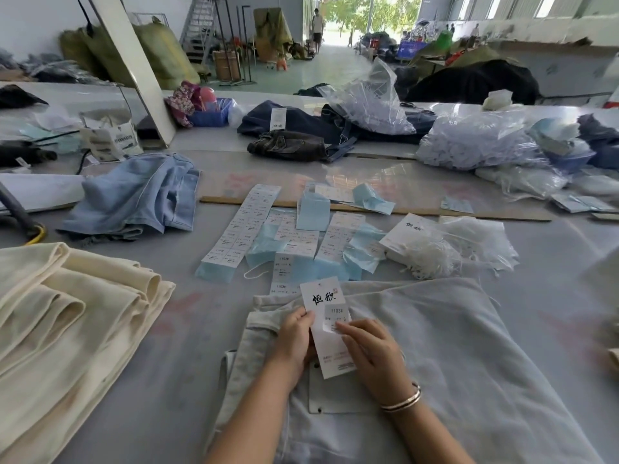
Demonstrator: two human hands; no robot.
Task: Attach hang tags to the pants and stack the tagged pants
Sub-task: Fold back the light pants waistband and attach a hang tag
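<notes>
A white hang tag with black brush characters and a small size sticker stands over a pair of pale grey-white pants spread on the table in front of me. My left hand grips the tag's left edge. My right hand touches the sticker on the tag with a fingertip; a bracelet circles that wrist. A stack of folded cream pants lies at the left. Strips of size stickers and blue backing papers lie just beyond the pants. A pile of white tags with strings sits to the right.
Light blue pants lie crumpled at the middle left. Dark jeans and clear plastic bags sit farther back. A wooden strip crosses the table. A leaning white board stands at the back left.
</notes>
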